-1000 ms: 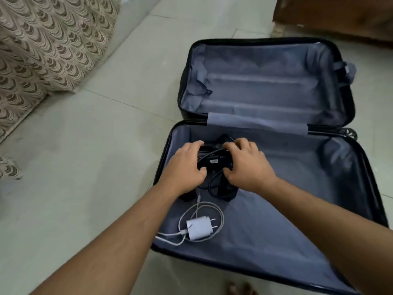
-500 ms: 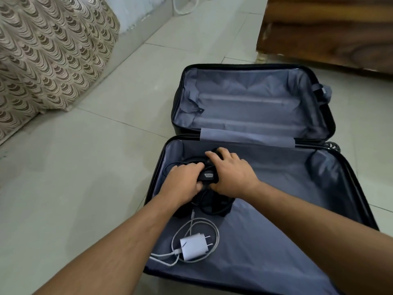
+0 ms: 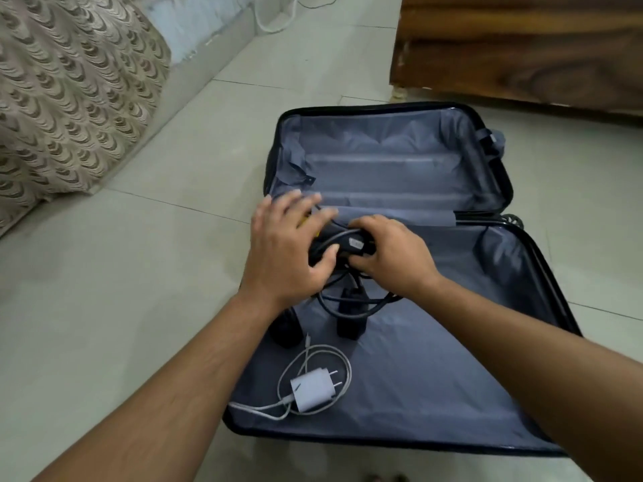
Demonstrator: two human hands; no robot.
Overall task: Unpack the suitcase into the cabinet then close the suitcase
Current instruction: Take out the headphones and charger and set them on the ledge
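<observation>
Nearest us, a white charger (image 3: 311,394) with its coiled cable lies in the near half of the open suitcase (image 3: 452,394). Beyond it our right hand (image 3: 389,255) grips a black adapter (image 3: 348,243) wound in black cord, lifted above the lining; our left hand (image 3: 285,252) presses its side, fingers spread. A wooden cabinet (image 3: 522,46) stands farthest.

We see the left hand's (image 3: 283,253) fingertips blurred, and it hides a yellow object (image 3: 306,222). The brown wooden cabinet (image 3: 522,46) and patterned beige fabric (image 3: 69,99) are cut off by the edges.
</observation>
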